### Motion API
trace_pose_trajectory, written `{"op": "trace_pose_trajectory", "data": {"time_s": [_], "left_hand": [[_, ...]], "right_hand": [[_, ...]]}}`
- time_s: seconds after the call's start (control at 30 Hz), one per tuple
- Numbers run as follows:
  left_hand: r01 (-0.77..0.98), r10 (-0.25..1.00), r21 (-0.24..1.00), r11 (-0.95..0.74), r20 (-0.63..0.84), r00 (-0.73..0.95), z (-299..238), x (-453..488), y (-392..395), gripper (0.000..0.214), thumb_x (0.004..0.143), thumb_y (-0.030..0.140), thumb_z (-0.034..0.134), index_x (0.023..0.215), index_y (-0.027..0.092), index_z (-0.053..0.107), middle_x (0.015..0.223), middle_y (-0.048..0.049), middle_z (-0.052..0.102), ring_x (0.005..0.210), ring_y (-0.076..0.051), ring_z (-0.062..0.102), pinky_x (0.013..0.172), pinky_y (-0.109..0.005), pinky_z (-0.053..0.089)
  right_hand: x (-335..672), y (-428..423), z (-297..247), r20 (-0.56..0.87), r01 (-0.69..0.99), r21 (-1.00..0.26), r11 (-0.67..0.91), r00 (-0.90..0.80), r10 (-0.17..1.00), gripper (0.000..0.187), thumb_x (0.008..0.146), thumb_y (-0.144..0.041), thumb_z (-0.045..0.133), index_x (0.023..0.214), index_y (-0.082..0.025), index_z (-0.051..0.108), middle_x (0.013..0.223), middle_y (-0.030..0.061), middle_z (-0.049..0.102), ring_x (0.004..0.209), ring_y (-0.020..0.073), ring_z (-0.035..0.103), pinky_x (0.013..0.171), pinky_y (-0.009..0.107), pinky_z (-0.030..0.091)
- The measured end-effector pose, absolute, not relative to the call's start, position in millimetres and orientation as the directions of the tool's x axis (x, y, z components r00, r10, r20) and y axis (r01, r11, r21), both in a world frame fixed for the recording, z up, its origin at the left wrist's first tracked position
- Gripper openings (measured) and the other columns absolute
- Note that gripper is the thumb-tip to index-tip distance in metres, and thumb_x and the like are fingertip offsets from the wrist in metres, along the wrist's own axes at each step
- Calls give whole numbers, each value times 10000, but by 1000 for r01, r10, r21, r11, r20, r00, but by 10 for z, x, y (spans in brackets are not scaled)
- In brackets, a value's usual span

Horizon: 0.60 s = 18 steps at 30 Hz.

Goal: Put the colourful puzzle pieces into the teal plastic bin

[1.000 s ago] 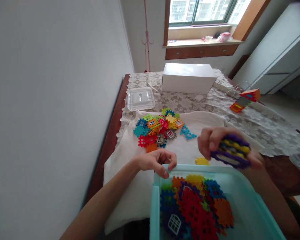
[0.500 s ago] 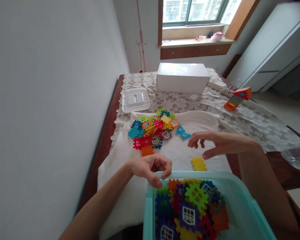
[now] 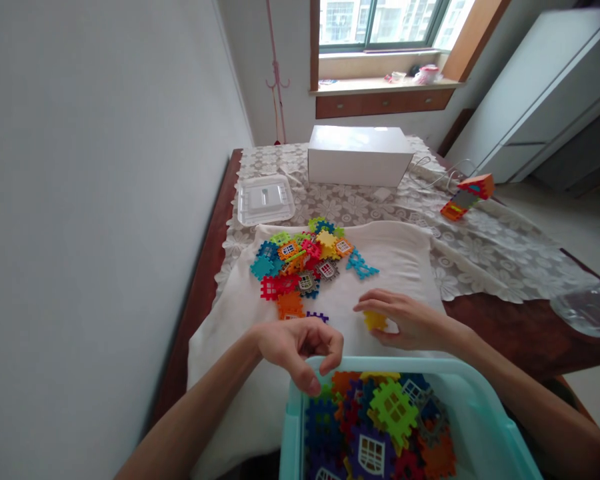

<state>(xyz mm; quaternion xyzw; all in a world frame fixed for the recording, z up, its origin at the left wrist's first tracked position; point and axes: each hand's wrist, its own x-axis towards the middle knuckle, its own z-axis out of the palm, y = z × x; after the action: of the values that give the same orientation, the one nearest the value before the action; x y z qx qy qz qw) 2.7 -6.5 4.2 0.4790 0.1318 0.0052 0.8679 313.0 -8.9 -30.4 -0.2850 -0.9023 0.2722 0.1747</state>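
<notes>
My left hand (image 3: pixel 300 350) is closed over the far left corner of a turquoise plastic bin (image 3: pixel 410 365), with the thumb on the inner side of the rim. Inside the bin lie mixed toothed plastic building pieces, among them a lime green window piece (image 3: pixel 394 408) and a purple one with a white window frame (image 3: pixel 371 453). Just beyond the bin, my right hand (image 3: pixel 405 319) is at a yellow square building piece (image 3: pixel 375 321) on the white cloth, thumb on its near side and fingers on its far side. The hand hides part of the piece.
A pile of colourful building pieces (image 3: pixel 300 257) lies on the white cloth (image 3: pixel 395 247), with a blue piece (image 3: pixel 361 265) at its right. Farther back are a clear plastic lid (image 3: pixel 266 200), a white box (image 3: pixel 357 167) and a small assembled model (image 3: pixel 467 197). A clear container (image 3: pixel 587 310) stands at right.
My right hand has come down and left onto the yellow piece. My left hand stays on the bin rim. A purple piece now shows above my left hand as the view shifts slightly.
</notes>
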Motion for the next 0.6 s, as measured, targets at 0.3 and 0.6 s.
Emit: {"op": "trace_pose_trajectory", "data": {"time_s": [0.3,0.6], "left_hand": [[103,137,838,536,-207,969,51,53,-37,569,528,354,1093,796,169,627,585,83,556,475,-52,405,425,-216,265],[53,103,821,569,-135,985,4,76,-26,562,512,311,1099,808,177,640,612,90,576,475,-48,425,407,-189,310]], "right_hand": [[2034,152,-608,331,146,-304,942,-911,248,291,1047,-404,657,1240,-212,758,1418,149,698,1230,283,654,1015,452,598],[2060,244,-785,565,112,-240,964,-792,233,338,1097,-370,560,1337,-187,714,1301,156,730,1146,269,670,954,436,632]]}}
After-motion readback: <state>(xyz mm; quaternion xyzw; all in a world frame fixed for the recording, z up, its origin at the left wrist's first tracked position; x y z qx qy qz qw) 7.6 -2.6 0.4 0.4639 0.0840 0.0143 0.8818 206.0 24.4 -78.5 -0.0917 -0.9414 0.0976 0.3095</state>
